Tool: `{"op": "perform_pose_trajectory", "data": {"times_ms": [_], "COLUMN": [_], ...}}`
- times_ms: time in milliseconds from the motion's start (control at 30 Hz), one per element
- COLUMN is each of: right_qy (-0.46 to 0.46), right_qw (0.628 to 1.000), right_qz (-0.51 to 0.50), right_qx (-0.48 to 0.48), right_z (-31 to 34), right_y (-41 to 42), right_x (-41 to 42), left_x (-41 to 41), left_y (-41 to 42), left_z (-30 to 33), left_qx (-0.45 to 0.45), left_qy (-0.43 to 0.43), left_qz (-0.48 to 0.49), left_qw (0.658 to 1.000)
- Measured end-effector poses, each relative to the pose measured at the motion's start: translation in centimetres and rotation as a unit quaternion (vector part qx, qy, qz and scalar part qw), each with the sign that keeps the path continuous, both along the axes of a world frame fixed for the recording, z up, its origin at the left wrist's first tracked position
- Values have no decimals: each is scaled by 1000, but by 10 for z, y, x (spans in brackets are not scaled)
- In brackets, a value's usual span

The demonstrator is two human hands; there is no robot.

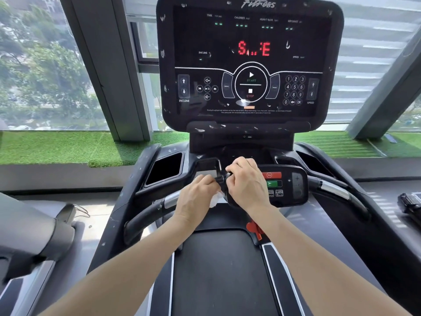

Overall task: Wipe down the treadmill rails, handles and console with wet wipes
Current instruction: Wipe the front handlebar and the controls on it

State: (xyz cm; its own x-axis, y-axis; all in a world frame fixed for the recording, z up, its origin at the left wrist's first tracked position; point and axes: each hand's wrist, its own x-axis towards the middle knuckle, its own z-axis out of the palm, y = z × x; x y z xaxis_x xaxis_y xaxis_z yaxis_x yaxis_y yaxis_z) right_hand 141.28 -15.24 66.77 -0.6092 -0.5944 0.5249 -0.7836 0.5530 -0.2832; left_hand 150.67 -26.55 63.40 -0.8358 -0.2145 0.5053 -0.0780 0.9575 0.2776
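Observation:
The black treadmill console (250,58) stands ahead, its screen lit with red letters and dotted with white smears. Below it sits a small control panel (284,185) with a red stop and a green start button. My left hand (196,197) holds a crumpled white wet wipe (215,199) against the panel's left end. My right hand (247,181) curls over the panel's top left edge, beside the buttons. Curved black handles with chrome sensors run out on the left (148,215) and right (337,190).
Black cup holder pockets (165,167) flank the console base. The running belt (223,270) lies below my arms, with a red safety clip (256,229) hanging under the panel. Another treadmill (34,236) stands at left. Green turf (68,147) and windows lie beyond.

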Motion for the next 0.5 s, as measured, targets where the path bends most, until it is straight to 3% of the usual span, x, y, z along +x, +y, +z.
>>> {"op": "perform_pose_trajectory", "data": {"times_ms": [167, 333, 500], "right_qy": [11, 28, 31], "right_qw": [1000, 1000, 1000], "right_qz": [3, -4, 0], "right_qx": [0, 1, 5], "right_z": [-2, -5, -4], "right_y": [1, 3, 3], "right_x": [1, 1, 0], "left_x": [-16, -1, -24], "left_y": [11, 10, 9], "left_z": [15, -9, 17], "left_qx": [118, 11, 190], "left_qy": [-2, 0, 10], "left_qz": [37, -13, 85], "left_qw": [992, 1000, 978]}}
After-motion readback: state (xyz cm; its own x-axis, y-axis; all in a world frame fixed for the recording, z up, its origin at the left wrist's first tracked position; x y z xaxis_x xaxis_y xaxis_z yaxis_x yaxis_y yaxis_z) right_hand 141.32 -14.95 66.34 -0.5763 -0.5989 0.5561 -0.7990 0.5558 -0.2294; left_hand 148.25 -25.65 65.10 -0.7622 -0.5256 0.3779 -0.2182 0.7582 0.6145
